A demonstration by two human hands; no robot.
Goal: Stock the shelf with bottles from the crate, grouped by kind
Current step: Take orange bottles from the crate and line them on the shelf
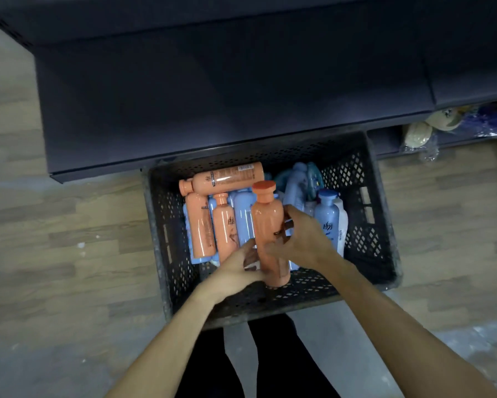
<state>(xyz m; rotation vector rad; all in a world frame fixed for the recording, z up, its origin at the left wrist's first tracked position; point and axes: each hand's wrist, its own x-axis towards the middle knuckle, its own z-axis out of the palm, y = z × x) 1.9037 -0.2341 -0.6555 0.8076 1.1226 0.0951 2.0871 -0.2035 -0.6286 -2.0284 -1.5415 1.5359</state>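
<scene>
Your fingers [288,225] on the right hand [301,239] are wrapped around the middle of the orange bottle [268,231], grasping it, while your left hand [238,268] curls against its lower end, apparently gripping it there, though the fingertips are partly hidden behind the body. You hold it with two hands probably because it is slick and tall: one hand steadies the base while the other takes the weight, and the cap points away from you, toward the shelf. The bottle is raised above the crate's contents, its base over the near wall of the crate [365,193]. It is smooth, glossy plastic, cylindrical with a narrow neck and a flat, wide cap in a deeper orange. Below it the other orange bottles [201,225] lie on their sides at the left, pale blue bottles [243,219] beside them and toward the right, so the kinds are mixed. The crate is dark, stiff plastic with a lattice of diamond holes. Beyond it, the dark shelf [212,104] is matt and flat, and sits above a wood-grain floor [69,239].
</scene>
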